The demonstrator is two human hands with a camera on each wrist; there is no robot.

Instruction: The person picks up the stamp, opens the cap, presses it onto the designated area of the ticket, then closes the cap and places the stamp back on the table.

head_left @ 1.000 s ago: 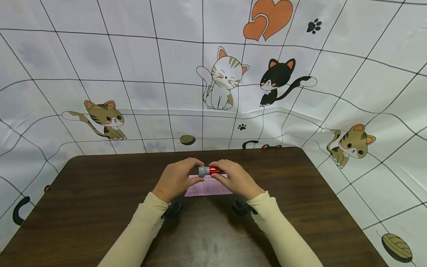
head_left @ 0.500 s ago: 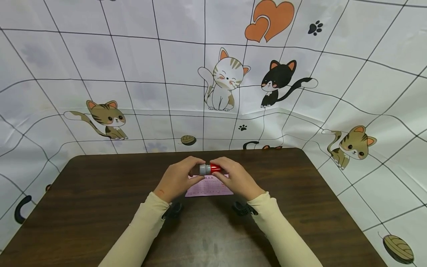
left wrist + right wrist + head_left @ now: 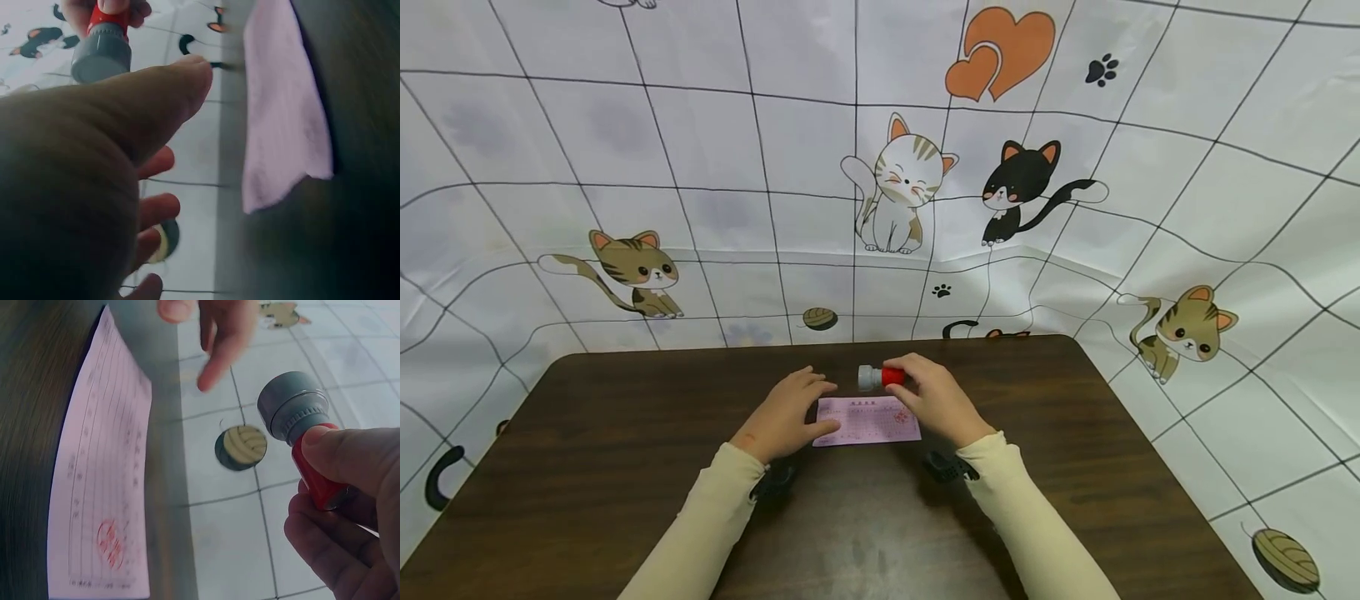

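Observation:
My right hand (image 3: 938, 402) grips a stamp by its red handle (image 3: 311, 472), thumb on top and fingers curled beneath, as the right wrist view shows. The stamp's grey capped end (image 3: 290, 403) points left, held above the far edge of a pink printed slip (image 3: 857, 425). To the left, my left hand (image 3: 786, 421) is apart from the stamp, fingers loosely extended and holding nothing. Its thumb overlaps the slip's left edge in the head view. A red stamped mark (image 3: 110, 544) shows at the slip's right end. The stamp's printing face is hidden.
The slip lies on a dark brown wooden table (image 3: 647, 467). Behind and to the right hangs a white grid-lined sheet (image 3: 737, 217) printed with cartoon cats. Dark wrist devices (image 3: 947, 467) sit under both forearms.
My left hand has come off the grey end of the stamp and drawn left, its fingers spreading. The right hand keeps the stamp, and more of the slip shows.

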